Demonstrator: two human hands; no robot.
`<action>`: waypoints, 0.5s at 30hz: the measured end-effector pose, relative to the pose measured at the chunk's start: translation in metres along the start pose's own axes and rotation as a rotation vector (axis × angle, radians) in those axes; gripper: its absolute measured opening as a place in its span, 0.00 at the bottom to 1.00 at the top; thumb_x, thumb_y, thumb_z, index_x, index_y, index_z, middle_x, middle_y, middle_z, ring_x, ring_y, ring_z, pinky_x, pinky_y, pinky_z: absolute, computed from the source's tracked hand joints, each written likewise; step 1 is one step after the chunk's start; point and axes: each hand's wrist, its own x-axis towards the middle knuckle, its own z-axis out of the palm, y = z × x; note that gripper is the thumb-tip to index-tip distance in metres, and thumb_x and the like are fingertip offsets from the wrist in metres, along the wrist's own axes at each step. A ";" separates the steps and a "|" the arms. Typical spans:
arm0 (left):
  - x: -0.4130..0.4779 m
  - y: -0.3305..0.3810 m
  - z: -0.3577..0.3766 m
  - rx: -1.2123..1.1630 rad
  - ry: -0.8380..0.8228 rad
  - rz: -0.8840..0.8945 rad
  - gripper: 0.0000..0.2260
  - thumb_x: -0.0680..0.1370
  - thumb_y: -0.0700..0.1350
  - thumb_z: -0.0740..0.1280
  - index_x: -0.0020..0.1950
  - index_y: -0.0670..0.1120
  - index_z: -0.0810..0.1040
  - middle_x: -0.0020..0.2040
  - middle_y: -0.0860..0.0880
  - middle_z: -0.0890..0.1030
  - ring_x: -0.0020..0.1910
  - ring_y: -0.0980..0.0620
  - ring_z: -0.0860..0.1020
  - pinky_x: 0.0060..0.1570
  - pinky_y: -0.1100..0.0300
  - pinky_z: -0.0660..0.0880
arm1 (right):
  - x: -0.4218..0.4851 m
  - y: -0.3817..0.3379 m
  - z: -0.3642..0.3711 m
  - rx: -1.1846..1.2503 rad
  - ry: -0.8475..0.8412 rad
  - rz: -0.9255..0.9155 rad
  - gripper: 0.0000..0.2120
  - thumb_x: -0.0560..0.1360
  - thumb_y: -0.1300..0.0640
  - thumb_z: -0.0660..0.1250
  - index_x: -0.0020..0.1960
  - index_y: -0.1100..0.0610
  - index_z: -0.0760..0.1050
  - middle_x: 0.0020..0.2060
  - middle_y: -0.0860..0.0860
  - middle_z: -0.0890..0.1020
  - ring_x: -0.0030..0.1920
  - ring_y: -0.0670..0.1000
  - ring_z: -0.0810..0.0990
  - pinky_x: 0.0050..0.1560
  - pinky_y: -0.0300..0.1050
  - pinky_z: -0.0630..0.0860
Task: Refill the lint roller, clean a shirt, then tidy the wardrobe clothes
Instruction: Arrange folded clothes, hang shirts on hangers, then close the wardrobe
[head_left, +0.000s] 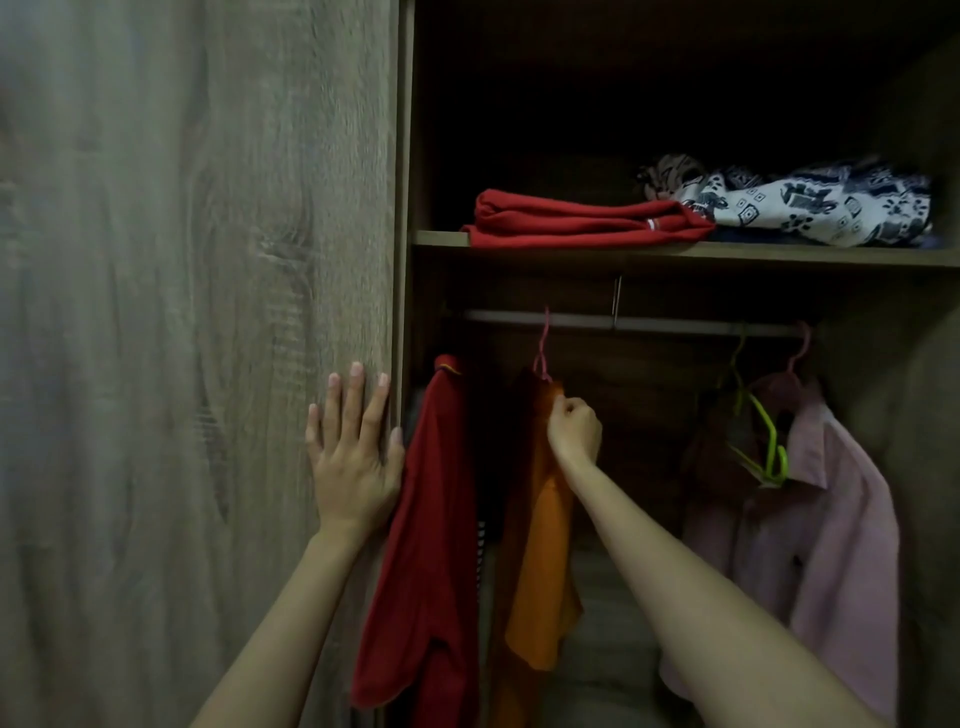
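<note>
Both bare forearms reach up and forward from the lower edge of the view. The left hand (353, 457) lies flat, fingers straight and slightly spread, palm against the wardrobe door (208, 260). The right hand (574, 428), farther in, has its fingers curled, pinching the orange shirt (545, 545) near its top

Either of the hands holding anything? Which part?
Right hand pinches the orange garment at its top by the hanger. Left hand flat on the door, holding nothing.
</note>
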 end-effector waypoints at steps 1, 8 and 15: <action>0.000 0.000 0.000 0.000 -0.002 0.001 0.27 0.79 0.50 0.56 0.78 0.49 0.57 0.79 0.47 0.55 0.78 0.47 0.52 0.75 0.45 0.49 | -0.002 0.004 0.003 -0.013 -0.004 -0.002 0.16 0.82 0.51 0.54 0.54 0.59 0.76 0.43 0.54 0.81 0.45 0.54 0.80 0.46 0.47 0.76; 0.000 0.001 -0.002 0.003 -0.005 0.002 0.27 0.79 0.50 0.56 0.78 0.49 0.57 0.79 0.47 0.55 0.79 0.49 0.50 0.75 0.43 0.49 | -0.012 0.025 0.001 -0.051 -0.097 -0.078 0.16 0.81 0.48 0.56 0.63 0.54 0.73 0.57 0.54 0.78 0.51 0.52 0.79 0.48 0.44 0.76; 0.015 0.026 -0.017 -0.211 0.000 0.010 0.25 0.79 0.49 0.56 0.77 0.46 0.59 0.79 0.45 0.57 0.78 0.47 0.52 0.75 0.41 0.49 | -0.027 -0.019 -0.056 0.156 0.192 -0.544 0.16 0.81 0.53 0.56 0.67 0.54 0.71 0.63 0.52 0.73 0.63 0.47 0.72 0.61 0.41 0.70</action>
